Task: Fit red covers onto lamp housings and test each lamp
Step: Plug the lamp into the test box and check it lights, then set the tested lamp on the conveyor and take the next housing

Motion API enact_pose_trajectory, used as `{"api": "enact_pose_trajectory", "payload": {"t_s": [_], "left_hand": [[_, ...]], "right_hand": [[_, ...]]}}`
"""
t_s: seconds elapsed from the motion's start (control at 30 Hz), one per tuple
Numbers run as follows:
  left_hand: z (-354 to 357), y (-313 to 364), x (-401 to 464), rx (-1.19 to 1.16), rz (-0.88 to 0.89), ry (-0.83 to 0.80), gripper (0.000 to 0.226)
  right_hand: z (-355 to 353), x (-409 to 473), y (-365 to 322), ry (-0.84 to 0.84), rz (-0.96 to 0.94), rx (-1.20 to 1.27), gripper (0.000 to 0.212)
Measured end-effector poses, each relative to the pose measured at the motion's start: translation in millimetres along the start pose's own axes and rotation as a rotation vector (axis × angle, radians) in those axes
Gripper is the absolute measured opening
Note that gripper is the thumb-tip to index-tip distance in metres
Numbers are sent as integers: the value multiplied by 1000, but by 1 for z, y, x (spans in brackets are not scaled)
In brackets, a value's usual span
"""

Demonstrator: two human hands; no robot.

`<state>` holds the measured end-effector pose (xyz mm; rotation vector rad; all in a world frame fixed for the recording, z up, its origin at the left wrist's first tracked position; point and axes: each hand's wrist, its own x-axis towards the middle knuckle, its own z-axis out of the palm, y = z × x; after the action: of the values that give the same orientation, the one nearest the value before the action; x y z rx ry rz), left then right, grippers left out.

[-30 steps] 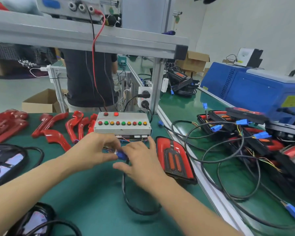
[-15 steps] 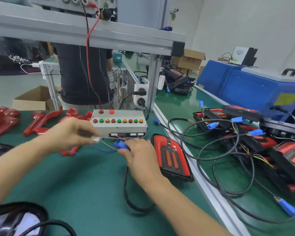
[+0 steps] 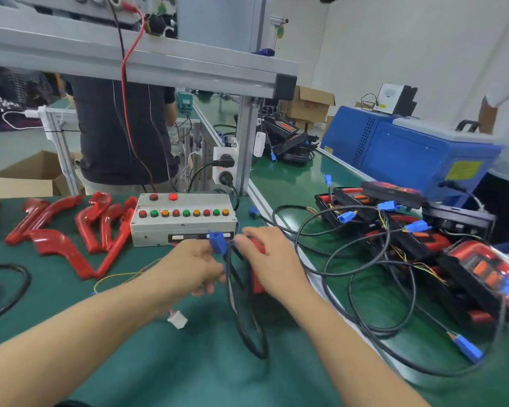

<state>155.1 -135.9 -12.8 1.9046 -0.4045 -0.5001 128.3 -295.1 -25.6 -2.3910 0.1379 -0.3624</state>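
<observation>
Just ahead, our left hand (image 3: 193,267) pinched the blue plastic connector (image 3: 218,241); our right hand (image 3: 269,259), touching alongside, gripped its black cable (image 3: 244,318).

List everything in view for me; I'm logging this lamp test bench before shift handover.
Test box: one, grey with coloured buttons, mid-bench.
Blue connector: one, held in front of the box.
White connector: one, loose on the mat.
Red covers: a pile, count unclear, left of the box.
Lamp: one, red, mostly hidden under the right hand.
Finished lamps: a stack, red and black, on the belt at right.
Blue machine: one, far right.
Cardboard box: one, on the floor, left.
Left hand: grips the blue connector.
Right hand: on the cable; grip unclear.
</observation>
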Motion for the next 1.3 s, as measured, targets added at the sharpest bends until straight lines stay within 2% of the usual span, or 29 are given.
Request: {"api": "enact_pose_trajectory", "payload": {"t_s": [0.07,0.13,0.2,0.3,0.4,0.53,0.6,0.63,0.7,0.77,0.83,0.9,0.93,0.97,1.07,1.1,1.17,1.2,1.23,1.27,1.3], "left_hand": [[7,4,1,-127,-82,9,17],[14,7,3,-251,-112,35,14],[24,13,7,-308,-90,94,15],[44,23,16,-232,-56,209,15],[61,23,26,16,-25,285,8],[75,9,34,636,2,388,62],[80,-1,35,759,20,426,66],[81,-7,36,799,43,429,63],[80,-16,39,894,115,416,59],[75,-21,42,935,186,384,55],[75,-24,42,899,291,385,49],[77,-27,46,724,427,435,28],[79,-28,49,588,423,439,16],[80,-26,53,424,364,415,16],[83,-18,72,-65,160,248,31],[82,-16,75,-37,152,226,29],[82,-11,65,161,333,245,23],[77,-10,58,251,490,279,21],[72,-4,48,375,685,326,28],[64,-1,36,318,853,286,40],[54,-6,31,356,982,220,47]], "right_hand": [[-17,-5,26,91,172,-269,47],[-30,-13,47,25,391,-471,65],[-35,-16,56,-72,546,-372,76],[-37,-9,60,-73,578,-156,68],[-34,-4,58,-115,584,136,47],[-37,-8,57,-132,662,618,46],[-38,-11,58,-148,600,801,45],[-36,-13,57,-171,573,860,50],[-28,-12,53,-203,565,885,74],[-19,-10,50,-147,575,804,81],[-12,-10,50,-92,586,783,75],[-10,-8,49,-94,601,786,69],[-11,-7,50,-100,617,787,67],[-11,-6,51,-102,636,795,66],[-14,-5,51,-110,714,825,62],[-15,-6,51,-111,721,830,60],[-15,-8,52,-91,710,854,50],[-16,-11,53,-66,705,875,43],[-20,-14,55,-33,686,895,37],[-25,-16,55,4,655,923,31],[-34,-18,57,49,612,949,28]]}}
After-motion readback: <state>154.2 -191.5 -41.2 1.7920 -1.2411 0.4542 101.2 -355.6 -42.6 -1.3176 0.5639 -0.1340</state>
